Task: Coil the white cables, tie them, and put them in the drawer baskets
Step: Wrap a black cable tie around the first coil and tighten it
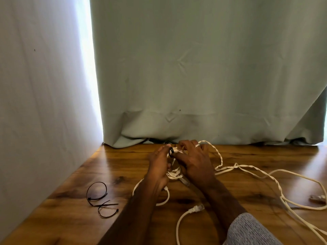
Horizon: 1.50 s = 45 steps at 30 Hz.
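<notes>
Dim, soft scene; bright daylight through curtain gap (86, 68).

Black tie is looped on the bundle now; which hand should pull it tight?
Probably the right hand: its thumb and fingers sit at the black tie looped over the coiled white cable. The left hand grips the coil from the side, so it seems better left steadying it.

Single head view: looks forward and down, close over wooden table (123, 167), facing curtain (203, 68).
</notes>
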Each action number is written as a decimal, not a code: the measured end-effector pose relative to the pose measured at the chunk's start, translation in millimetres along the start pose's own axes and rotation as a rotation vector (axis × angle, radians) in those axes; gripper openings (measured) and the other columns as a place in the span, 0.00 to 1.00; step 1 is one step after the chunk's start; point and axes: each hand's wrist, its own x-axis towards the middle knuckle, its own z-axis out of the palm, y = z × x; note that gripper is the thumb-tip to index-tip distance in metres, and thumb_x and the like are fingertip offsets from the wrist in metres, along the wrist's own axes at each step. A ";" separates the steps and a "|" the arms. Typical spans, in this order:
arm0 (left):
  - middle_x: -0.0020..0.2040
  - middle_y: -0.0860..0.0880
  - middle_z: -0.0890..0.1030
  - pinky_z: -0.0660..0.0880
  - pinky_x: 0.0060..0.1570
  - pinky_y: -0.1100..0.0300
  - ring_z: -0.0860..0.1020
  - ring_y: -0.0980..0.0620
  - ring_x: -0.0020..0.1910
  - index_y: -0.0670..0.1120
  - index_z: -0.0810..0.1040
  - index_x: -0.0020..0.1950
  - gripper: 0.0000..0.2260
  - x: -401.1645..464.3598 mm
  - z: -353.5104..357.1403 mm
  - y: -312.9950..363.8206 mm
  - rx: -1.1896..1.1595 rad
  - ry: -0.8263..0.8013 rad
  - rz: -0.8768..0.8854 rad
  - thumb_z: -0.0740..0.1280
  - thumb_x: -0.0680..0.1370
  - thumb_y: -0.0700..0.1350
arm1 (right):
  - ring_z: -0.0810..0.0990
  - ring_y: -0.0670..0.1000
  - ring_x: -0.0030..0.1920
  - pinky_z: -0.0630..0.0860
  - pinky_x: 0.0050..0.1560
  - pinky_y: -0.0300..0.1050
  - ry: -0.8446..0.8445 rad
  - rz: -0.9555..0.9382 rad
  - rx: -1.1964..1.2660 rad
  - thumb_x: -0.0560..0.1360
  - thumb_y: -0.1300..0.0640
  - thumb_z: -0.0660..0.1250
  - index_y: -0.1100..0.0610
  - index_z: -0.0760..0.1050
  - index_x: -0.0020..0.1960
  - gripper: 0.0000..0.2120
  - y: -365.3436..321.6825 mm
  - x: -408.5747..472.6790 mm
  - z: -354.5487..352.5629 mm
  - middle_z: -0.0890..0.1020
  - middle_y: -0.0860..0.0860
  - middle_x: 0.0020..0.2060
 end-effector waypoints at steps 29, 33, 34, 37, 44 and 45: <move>0.43 0.40 0.85 0.71 0.24 0.69 0.80 0.55 0.31 0.34 0.83 0.52 0.10 -21.8 10.4 -0.5 0.028 -0.140 0.227 0.66 0.81 0.40 | 0.80 0.49 0.31 0.75 0.32 0.41 -0.346 1.283 1.577 0.79 0.56 0.67 0.58 0.85 0.49 0.09 7.8 11.6 -20.3 0.84 0.53 0.34; 0.44 0.39 0.85 0.73 0.26 0.68 0.82 0.55 0.32 0.34 0.82 0.52 0.09 -23.8 13.4 -1.1 0.012 -0.168 0.223 0.66 0.81 0.40 | 0.81 0.52 0.34 0.77 0.44 0.48 -0.369 1.371 1.640 0.76 0.57 0.71 0.62 0.84 0.50 0.08 17.6 9.1 -17.1 0.84 0.56 0.38; 0.46 0.39 0.85 0.74 0.28 0.67 0.83 0.53 0.35 0.36 0.83 0.52 0.09 -24.1 13.6 -1.3 0.020 -0.166 0.227 0.66 0.81 0.40 | 0.81 0.52 0.34 0.77 0.43 0.48 -0.385 1.372 1.641 0.76 0.58 0.71 0.62 0.84 0.49 0.08 19.3 8.4 -16.1 0.84 0.56 0.37; 0.46 0.41 0.86 0.75 0.31 0.66 0.83 0.53 0.38 0.40 0.84 0.48 0.09 -21.2 10.6 -4.0 0.086 -0.147 0.254 0.67 0.81 0.43 | 0.84 0.53 0.35 0.81 0.44 0.48 -0.407 1.354 1.645 0.77 0.60 0.70 0.64 0.84 0.47 0.07 20.6 8.3 -17.5 0.85 0.58 0.38; 0.41 0.45 0.87 0.80 0.38 0.57 0.85 0.50 0.39 0.42 0.83 0.45 0.08 -21.3 7.4 -5.0 0.108 -0.110 0.290 0.67 0.80 0.43 | 0.84 0.57 0.42 0.81 0.46 0.54 -0.390 1.353 1.403 0.75 0.58 0.74 0.60 0.85 0.44 0.06 22.1 7.2 -13.9 0.87 0.57 0.41; 0.42 0.45 0.86 0.82 0.41 0.53 0.85 0.47 0.41 0.43 0.83 0.45 0.08 -20.5 7.8 -5.3 0.116 -0.115 0.297 0.67 0.80 0.43 | 0.84 0.56 0.40 0.81 0.43 0.52 -0.409 1.372 1.400 0.75 0.59 0.73 0.61 0.84 0.42 0.06 21.7 7.2 -13.7 0.87 0.57 0.39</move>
